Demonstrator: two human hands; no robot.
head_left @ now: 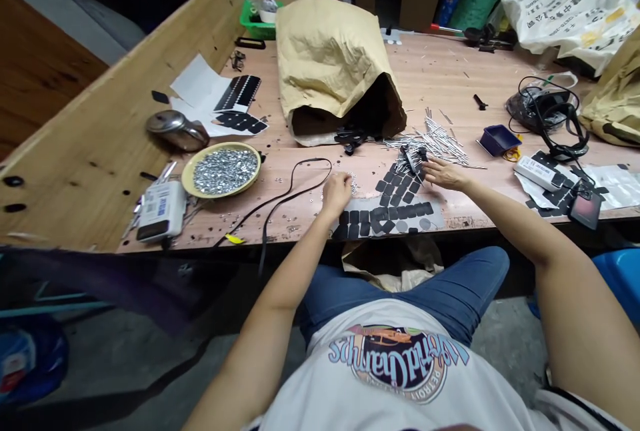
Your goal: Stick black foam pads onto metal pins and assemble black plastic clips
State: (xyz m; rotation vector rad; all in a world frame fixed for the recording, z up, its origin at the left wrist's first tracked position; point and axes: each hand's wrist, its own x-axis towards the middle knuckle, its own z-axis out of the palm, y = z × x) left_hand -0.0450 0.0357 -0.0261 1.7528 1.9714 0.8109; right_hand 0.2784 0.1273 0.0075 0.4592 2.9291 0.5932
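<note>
You are apparently gathering rings [354,183] with your curled left hand [337,192], right hand [444,174] extending beside a black clip [409,160], both fingers' holds unclear, next seemingly needing precise pinching.

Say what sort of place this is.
Likely a small assembly workshop: the worktop holds a bowl of small metal pieces, a pile of thin metal rods and a large paper sack.

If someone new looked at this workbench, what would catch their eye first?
Probably the big brown paper bag in the middle of the bench, its dark mouth facing the camera. Left of it, nearer the front, sits a yellow bowl of small silvery pieces. Loose metal rods lie beyond the right hand.
</note>
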